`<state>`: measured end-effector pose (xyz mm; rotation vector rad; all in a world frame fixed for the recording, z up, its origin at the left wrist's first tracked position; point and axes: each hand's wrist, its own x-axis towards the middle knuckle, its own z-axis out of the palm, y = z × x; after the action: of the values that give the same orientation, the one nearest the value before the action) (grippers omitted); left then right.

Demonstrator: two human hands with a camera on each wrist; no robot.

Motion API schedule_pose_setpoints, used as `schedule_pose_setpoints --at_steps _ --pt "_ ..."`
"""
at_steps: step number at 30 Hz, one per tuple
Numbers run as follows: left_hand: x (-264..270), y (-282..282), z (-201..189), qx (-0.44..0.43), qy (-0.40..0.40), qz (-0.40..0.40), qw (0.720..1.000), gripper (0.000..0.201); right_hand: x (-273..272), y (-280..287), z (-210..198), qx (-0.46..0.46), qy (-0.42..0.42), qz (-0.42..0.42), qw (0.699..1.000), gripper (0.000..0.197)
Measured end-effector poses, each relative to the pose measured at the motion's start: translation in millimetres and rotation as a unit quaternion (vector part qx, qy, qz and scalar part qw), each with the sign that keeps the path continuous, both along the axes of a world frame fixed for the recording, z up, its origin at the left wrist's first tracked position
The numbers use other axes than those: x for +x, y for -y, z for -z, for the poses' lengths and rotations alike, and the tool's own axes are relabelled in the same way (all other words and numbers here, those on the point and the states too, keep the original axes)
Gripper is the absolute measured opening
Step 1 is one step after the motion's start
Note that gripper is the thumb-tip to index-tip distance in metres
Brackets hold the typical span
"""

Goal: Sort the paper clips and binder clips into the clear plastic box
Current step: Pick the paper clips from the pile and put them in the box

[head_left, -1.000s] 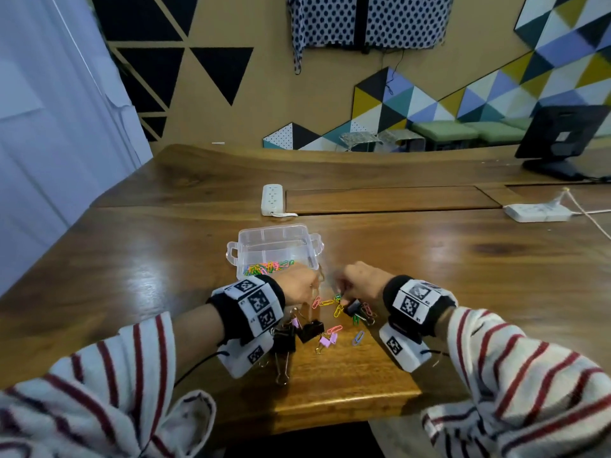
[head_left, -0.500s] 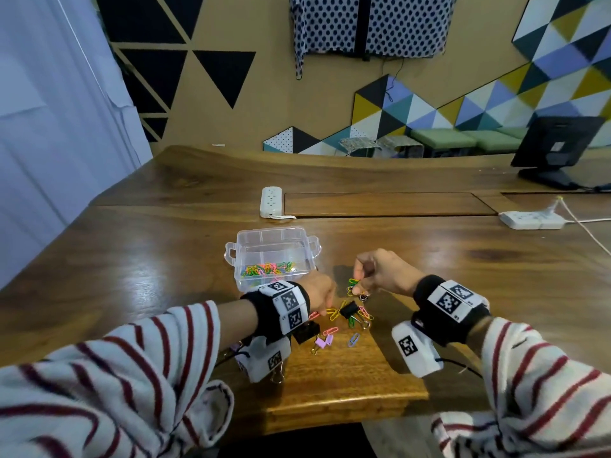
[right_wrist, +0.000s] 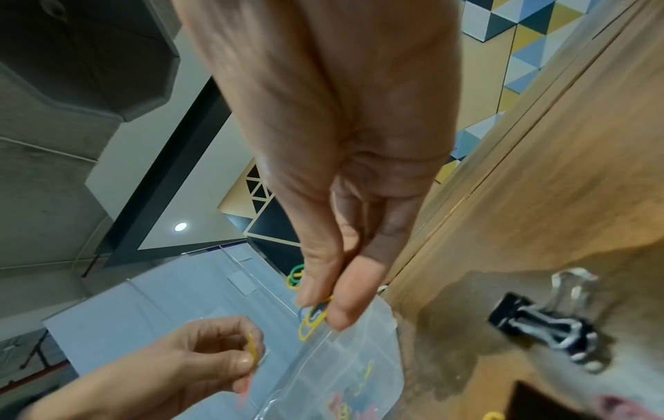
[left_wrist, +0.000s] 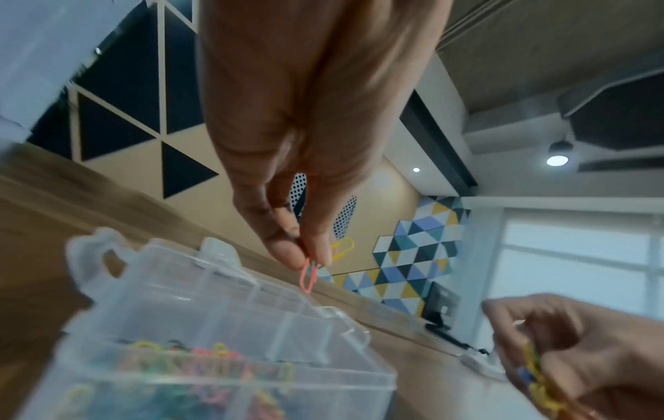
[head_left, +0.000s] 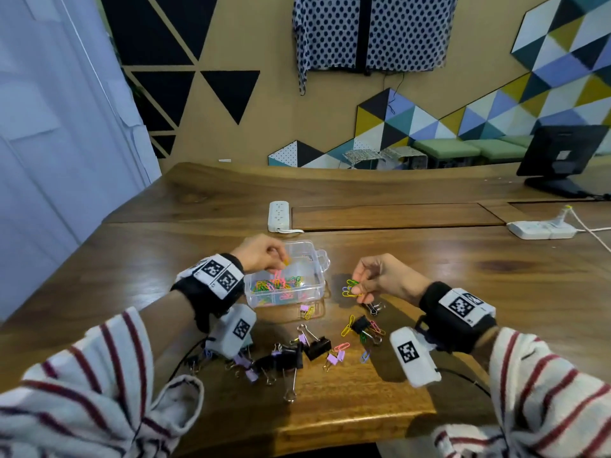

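The clear plastic box (head_left: 318,284) (left_wrist: 223,318) stands on the table with many coloured paper clips (head_left: 276,283) in its near compartment. Above it my left hand (head_left: 264,256) (left_wrist: 305,255) pinches a pink and a yellow paper clip (left_wrist: 309,274). To the right of the box my right hand (head_left: 370,279) (right_wrist: 323,307) pinches a small bunch of yellow, green and blue paper clips (head_left: 351,288) (right_wrist: 311,321) just above the table. Loose paper clips and black binder clips (head_left: 316,346) lie scattered in front of the box. Lilac binder clips (head_left: 332,359) lie among them.
A white power strip (head_left: 279,215) lies behind the box, another power strip (head_left: 539,229) with a cable at the right. A black monitor (head_left: 562,157) stands at the far right. The table's front edge (head_left: 330,428) runs just below the clips.
My left hand rose from the clips on the table and moved back over the box with paper clips. My right hand lifted with its bunch and shifted slightly right.
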<state>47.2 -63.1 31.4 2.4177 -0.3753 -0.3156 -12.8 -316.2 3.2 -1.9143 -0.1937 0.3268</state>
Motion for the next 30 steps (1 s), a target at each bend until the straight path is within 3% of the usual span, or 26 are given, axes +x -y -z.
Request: schedule_pose_setpoints --at_steps 3,6,13,17,19,21,24,30 --pt "5.3 -12.0 6.8 0.031 0.002 -0.024 0.999 0.008 8.3 -17.8 -5.3 0.007 0.011 -0.016 1.000 0.019" --pt "5.6 -19.5 10.3 0.057 -0.004 -0.026 0.998 0.018 17.7 -35.6 -11.8 0.011 0.025 -0.026 0.999 0.018" --pt "-15.0 -23.8 7.7 0.083 0.022 -0.007 0.996 0.019 46.2 -81.4 -19.2 0.002 0.008 0.003 1.000 0.026" --pt "-33.6 -10.5 16.0 0.077 -0.061 0.048 0.994 0.019 53.2 -98.9 -14.3 -0.078 -0.014 -0.016 0.997 0.013" --pt "-39.0 -0.9 25.2 0.072 -0.087 0.065 0.992 0.020 49.8 -98.0 -13.2 -0.144 -0.009 -0.038 0.989 0.020" --pt "-44.5 12.9 32.6 0.097 -0.078 0.081 0.989 0.021 39.1 -89.7 -16.4 -0.220 0.047 -0.036 0.974 0.023" --pt "-49.4 34.6 40.8 0.192 0.015 0.124 0.973 0.028 15.1 -65.5 -18.2 -0.337 0.173 -0.068 0.923 0.022" --pt "-45.8 56.1 51.8 0.287 0.155 0.208 0.922 0.029 -28.7 -13.6 8.4 -0.465 0.160 -0.180 0.852 0.026"
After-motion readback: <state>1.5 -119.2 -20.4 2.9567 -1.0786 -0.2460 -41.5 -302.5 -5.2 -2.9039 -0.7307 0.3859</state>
